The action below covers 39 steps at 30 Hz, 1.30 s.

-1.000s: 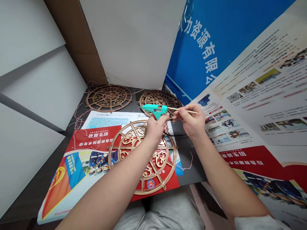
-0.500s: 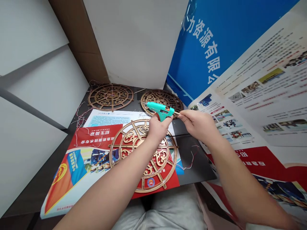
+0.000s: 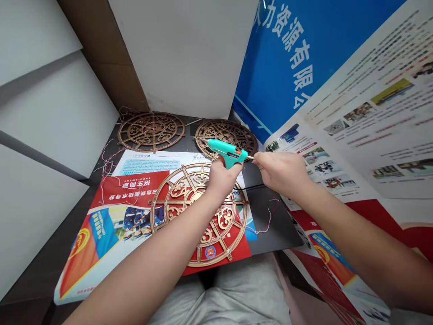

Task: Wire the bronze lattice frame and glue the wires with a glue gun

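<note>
My left hand (image 3: 221,177) is closed around the handle of a turquoise glue gun (image 3: 223,148), its nozzle pointing left. At the gun's rear end, my right hand (image 3: 282,173) pinches a pale glue stick (image 3: 251,158) that enters the back of the gun. Below both hands lies a round gold openwork panel (image 3: 238,225) with scroll patterns, partly hidden by my left forearm. The gun is held above the panel's far edge, in front of a darker round panel (image 3: 216,127).
Another round panel (image 3: 131,140) lies at the back left, with thin tangled wires (image 3: 110,158) beside it. Printed red and white sheets (image 3: 101,253) cover part of the dark table (image 3: 277,239). White boards stand at the left and back; a printed poster (image 3: 368,149) leans at the right.
The view has shifted slightly, so the panels and sheets appear a little higher and further left. Both hands keep their hold on the glue gun and glue stick.
</note>
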{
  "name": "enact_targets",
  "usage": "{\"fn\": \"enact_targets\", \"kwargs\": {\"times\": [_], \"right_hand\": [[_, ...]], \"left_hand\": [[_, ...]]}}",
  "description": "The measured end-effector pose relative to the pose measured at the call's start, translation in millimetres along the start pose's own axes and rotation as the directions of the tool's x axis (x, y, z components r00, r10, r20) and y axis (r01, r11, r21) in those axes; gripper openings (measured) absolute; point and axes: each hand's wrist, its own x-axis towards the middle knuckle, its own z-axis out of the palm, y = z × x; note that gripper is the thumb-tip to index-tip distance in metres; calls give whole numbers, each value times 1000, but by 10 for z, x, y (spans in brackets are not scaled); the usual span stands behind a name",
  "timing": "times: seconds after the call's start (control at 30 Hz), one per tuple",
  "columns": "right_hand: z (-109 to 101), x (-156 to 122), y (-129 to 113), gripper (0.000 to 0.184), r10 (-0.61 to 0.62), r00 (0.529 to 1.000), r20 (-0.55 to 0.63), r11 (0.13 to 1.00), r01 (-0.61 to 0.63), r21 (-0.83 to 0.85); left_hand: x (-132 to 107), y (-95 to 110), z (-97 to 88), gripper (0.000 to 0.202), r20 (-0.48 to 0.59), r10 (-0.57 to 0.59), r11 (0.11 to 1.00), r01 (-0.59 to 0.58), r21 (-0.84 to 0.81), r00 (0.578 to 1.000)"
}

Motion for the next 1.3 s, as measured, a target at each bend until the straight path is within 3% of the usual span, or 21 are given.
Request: {"fn": "enact_targets", "kwargs": {"times": [0.27,0.53,1.17,1.3], "right_hand": [[19,-30,-134,23,111,992,57,993,-114,43],[-4,7,-107,22,81,995,58,996,-83,24],[16,-29,-103,22,142,987,76,986,-147,75],[41,-14,-176,23,193,978,83,961,-205,183]], "left_hand": [[-35,18,19,33,-17,19,999,-19,25,1000],[-46,2,29,29,-9,11,998,-10,59,1000],[-80,70,32,20,21,22,999,-23,48,1000],[-28,41,16,24,8,-6,1000,6,1,1000]]}}
